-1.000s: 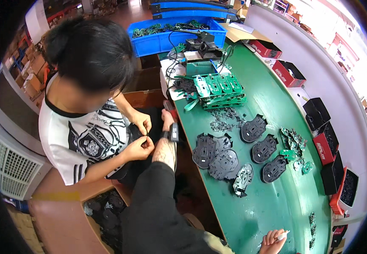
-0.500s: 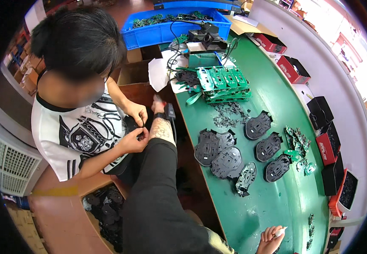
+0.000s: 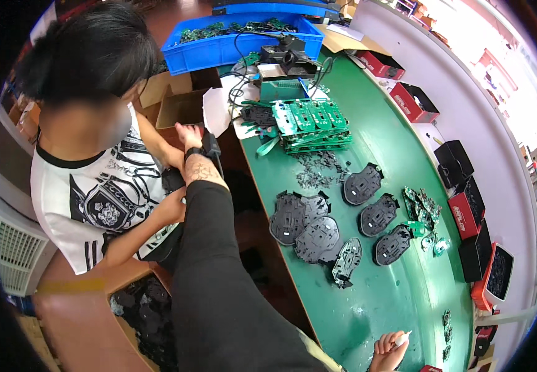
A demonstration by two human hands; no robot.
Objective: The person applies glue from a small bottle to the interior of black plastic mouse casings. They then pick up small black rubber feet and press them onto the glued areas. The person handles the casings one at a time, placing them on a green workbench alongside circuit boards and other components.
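My left arm, in a black sleeve, reaches across toward a person in a white printed shirt (image 3: 104, 214). Past a dark wristband with a small black box (image 3: 211, 146), my left hand (image 3: 189, 134) has its fingers stretched out, with nothing visible in them. The person's own hands are partly hidden behind my forearm. At the table's near edge, my right hand (image 3: 387, 353) is closed on a small white pointed piece (image 3: 402, 339). Several black mouse-shaped plastic shells (image 3: 362, 184) lie on the green table (image 3: 324, 297); one shell (image 3: 347, 261) carries a green circuit board.
Stacked green circuit boards (image 3: 312, 124) stand beside small black scraps (image 3: 321, 168). A blue bin (image 3: 243, 53) of boards is at the back. Red and black boxes (image 3: 465, 211) line the right wall; loose boards (image 3: 421, 208) lie nearby. A carton (image 3: 138, 322) of dark parts sits lower left.
The view has shifted, so the table's things sit further left. My left hand has moved up and left, now covering more of the person's hands. The right hand still grips the white piece.
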